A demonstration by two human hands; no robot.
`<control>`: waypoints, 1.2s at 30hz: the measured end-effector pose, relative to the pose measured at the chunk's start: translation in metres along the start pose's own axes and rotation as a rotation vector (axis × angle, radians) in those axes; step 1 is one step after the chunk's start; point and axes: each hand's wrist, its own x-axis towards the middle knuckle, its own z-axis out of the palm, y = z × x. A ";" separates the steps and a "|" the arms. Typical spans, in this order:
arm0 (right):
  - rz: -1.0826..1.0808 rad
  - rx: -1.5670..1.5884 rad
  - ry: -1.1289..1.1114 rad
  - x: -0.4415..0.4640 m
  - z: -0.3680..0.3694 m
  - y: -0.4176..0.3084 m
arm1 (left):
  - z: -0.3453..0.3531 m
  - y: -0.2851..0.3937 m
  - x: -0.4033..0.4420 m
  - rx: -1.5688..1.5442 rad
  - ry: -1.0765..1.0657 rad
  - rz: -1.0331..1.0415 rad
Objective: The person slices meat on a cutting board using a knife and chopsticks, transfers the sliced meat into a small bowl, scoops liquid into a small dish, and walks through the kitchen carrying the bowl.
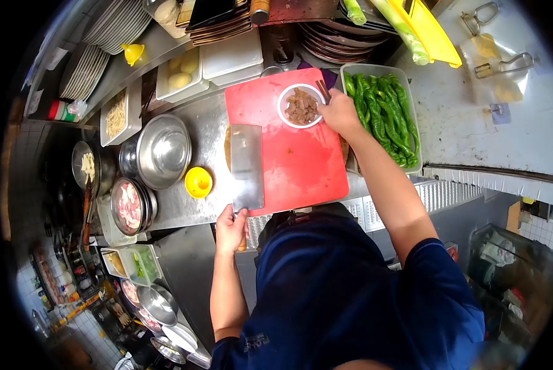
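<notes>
My left hand (232,229) is closed around the wooden handle of a cleaver (247,169), whose broad blade lies along the left edge of a red cutting board (313,166). Near the board's far edge stands a white bowl (282,111) of chopped brown meat (302,106). At the bowl's right rim, my right hand (338,113) grips dark brown chopsticks (323,90); whether its fingers also hold the rim I cannot tell. Right beside that hand is a clear tub of long green peppers (384,114).
Left of the board are a yellow cup (198,182), a large steel bowl (163,151) and a bowl of raw meat (128,206). Behind stand a tub of peeled potatoes (181,79) and stacked plates (117,26). A yellow-handled tool (434,34) juts out at upper right.
</notes>
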 end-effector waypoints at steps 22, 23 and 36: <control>0.742 0.169 0.514 -0.370 0.017 0.140 | -0.075 0.018 0.096 0.226 -0.440 -0.063; 0.752 0.151 0.510 -0.367 0.026 0.139 | -0.071 0.013 0.093 0.209 -0.469 -0.081; 0.662 0.181 0.463 -0.338 0.044 0.128 | 0.000 0.000 -0.002 0.630 -0.780 0.268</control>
